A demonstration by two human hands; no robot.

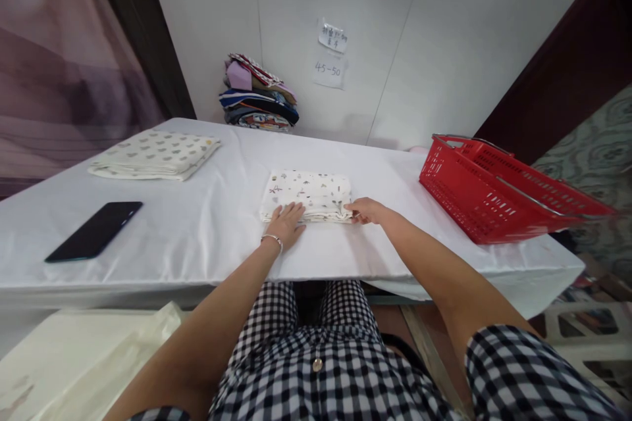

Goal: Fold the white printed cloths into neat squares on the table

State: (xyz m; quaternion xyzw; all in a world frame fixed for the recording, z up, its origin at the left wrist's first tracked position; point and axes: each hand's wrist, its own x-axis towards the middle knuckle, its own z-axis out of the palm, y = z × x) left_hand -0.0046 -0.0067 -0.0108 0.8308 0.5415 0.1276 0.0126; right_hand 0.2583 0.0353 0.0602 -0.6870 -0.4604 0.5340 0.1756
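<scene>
A folded white cloth [309, 189] with a small printed pattern lies flat in the middle of the white-covered table [237, 243]. On its near left edge rests my left hand [287, 225], fingers stretched out over the fabric. My right hand [365, 210] pinches the cloth at its near right corner, thumb and fingers closed on the layered edge. Farther left lies another folded white cloth [158, 152] with grey spots, apart from both hands.
At the right end of the table a red plastic basket [474, 191] stands tilted. A black phone or tablet [93, 230] lies at the left front. Against the back wall is a stack of folded fabrics [259, 95], with paper signs [330, 71] above the table.
</scene>
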